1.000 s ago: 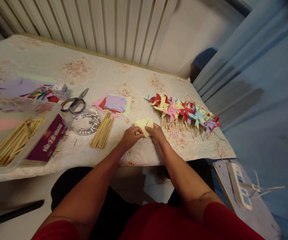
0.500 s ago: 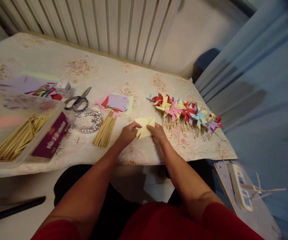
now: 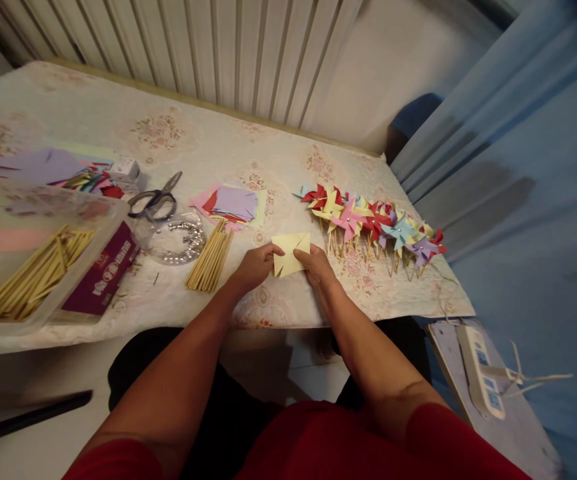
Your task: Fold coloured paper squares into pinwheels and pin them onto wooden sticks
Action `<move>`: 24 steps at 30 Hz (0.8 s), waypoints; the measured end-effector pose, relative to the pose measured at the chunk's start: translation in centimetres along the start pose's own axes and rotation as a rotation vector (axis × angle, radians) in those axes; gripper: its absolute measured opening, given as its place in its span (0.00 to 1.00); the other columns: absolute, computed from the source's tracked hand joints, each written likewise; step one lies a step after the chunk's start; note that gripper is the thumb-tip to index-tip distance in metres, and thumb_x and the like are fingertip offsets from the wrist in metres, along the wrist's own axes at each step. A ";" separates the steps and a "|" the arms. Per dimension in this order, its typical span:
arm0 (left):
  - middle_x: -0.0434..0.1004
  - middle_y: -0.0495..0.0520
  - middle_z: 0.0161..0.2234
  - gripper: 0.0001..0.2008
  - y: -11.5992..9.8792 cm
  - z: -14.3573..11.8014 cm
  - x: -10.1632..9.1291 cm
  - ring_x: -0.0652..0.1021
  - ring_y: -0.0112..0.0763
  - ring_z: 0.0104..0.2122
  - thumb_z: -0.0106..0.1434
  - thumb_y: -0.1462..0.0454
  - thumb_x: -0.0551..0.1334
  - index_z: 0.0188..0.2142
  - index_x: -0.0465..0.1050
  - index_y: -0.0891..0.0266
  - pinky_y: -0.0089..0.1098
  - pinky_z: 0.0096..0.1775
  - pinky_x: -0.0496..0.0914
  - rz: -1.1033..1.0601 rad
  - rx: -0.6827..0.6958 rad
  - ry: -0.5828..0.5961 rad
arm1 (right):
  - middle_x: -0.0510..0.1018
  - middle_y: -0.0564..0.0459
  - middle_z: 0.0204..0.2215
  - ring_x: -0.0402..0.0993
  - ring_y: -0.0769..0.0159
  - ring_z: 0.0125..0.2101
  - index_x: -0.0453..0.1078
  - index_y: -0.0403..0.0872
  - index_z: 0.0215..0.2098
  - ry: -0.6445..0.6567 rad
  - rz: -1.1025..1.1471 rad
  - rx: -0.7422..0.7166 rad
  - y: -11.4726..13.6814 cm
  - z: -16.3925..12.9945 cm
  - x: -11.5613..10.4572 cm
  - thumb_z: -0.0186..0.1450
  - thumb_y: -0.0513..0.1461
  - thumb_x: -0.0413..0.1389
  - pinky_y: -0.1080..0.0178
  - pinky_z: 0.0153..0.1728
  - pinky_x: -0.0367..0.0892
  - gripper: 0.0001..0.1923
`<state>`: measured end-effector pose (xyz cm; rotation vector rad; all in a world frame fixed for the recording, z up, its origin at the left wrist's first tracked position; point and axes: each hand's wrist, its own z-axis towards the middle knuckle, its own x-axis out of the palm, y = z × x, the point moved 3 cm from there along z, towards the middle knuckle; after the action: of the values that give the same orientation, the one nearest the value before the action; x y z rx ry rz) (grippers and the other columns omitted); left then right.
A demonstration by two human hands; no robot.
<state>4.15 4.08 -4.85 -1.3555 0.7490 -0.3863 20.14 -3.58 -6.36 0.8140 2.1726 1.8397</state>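
Note:
A yellow square of paper with slits cut in from its corners is held up between my two hands, above the front of the table. My left hand pinches its left edge, thumb on top. On the opposite side, my right hand grips the right edge with the thumb pressed on the face. The fingers behind the sheet are hidden. Just left of my left hand lies a bundle of thin sticks. Behind it is a stack of coloured paper squares, purple on top.
Finished paper pinwheels on sticks stand in rows at the right. Scissors, a clear round case of pins, a plastic box of sticks and paper scraps lie left. A power strip sits low at the right.
Hardly anything differs. Both hands keep their hold on the yellow paper in about the same place; the view has shifted very slightly.

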 end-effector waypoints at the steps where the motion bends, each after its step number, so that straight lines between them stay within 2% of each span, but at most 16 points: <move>1: 0.75 0.47 0.26 0.14 0.0 0.0 0.0 0.73 0.27 0.26 0.55 0.70 0.54 0.38 0.75 0.61 0.29 0.34 0.70 0.017 0.014 -0.005 | 0.81 0.53 0.27 0.75 0.63 0.26 0.75 0.44 0.37 -0.002 -0.006 0.000 0.0 0.0 0.0 0.46 0.42 0.68 0.61 0.33 0.69 0.21; 9: 0.75 0.47 0.26 0.04 -0.9 -0.1 0.0 0.73 0.28 0.29 0.54 0.65 0.61 0.30 0.74 0.62 0.29 0.34 0.67 0.035 0.026 -0.006 | 0.79 0.56 0.24 0.69 0.68 0.22 0.74 0.45 0.35 0.037 -0.022 -0.007 0.0 -0.2 0.1 0.47 0.43 0.67 0.65 0.27 0.65 0.18; 16: 0.77 0.49 0.27 0.07 -0.1 0.1 0.8 0.77 0.30 0.30 0.58 0.60 0.60 0.29 0.70 0.61 0.31 0.36 0.71 -0.085 0.000 0.035 | 0.78 0.56 0.24 0.69 0.68 0.22 0.74 0.45 0.34 0.044 -0.037 -0.007 0.1 -0.2 0.0 0.47 0.43 0.66 0.65 0.27 0.64 0.18; 24: 0.73 0.47 0.23 0.06 0.4 0.3 1.6 0.79 0.30 0.27 0.57 0.64 0.61 0.27 0.64 0.61 0.30 0.31 0.73 -0.190 -0.130 -0.068 | 0.79 0.56 0.24 0.71 0.66 0.22 0.74 0.45 0.34 0.073 -0.030 0.006 0.0 -0.3 0.0 0.47 0.44 0.66 0.64 0.29 0.67 0.17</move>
<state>5.38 3.37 -5.67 -1.5608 0.5989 -0.4451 19.97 -3.81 -6.25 0.7218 2.2220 1.8780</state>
